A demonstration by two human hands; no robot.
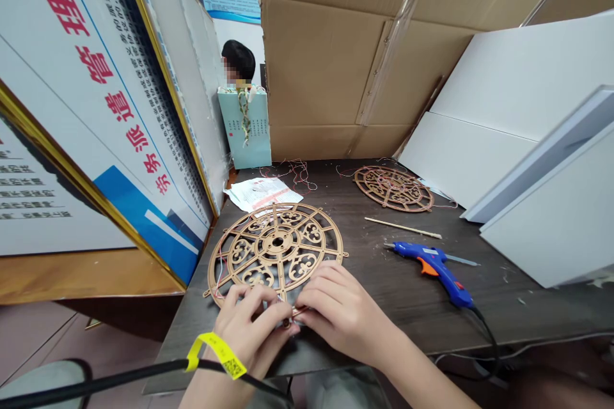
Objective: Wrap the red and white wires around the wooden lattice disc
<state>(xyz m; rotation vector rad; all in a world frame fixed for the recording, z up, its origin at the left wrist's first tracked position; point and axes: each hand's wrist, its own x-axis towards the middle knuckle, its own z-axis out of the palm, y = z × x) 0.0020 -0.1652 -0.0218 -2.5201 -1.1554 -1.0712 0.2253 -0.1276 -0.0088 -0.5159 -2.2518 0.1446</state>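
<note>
A round openwork wooden wheel (279, 255) with scroll cut-outs stands tilted at the near side of the dark table, its near rim toward me. My left hand (252, 326) has its fingers closed on that rim, thumb and forefinger meeting around a small tab. Close beside it, my right hand (338, 310) is closed too, its fingertips pinching what looks like a thin reddish wire (300, 312) at the same spot. The fingers partly cover the wire and the tab. Red and white wires (220, 268) run along the wheel's left side.
A blue hot glue gun (434, 265) with a glue stick lies right, near a thin wooden stick (403, 227). Another wooden wheel (393, 188), papers (263, 193) and loose wires (302, 176) lie farther back. Cardboard (326, 64) and white panels surround the table. A person (240, 61) is behind.
</note>
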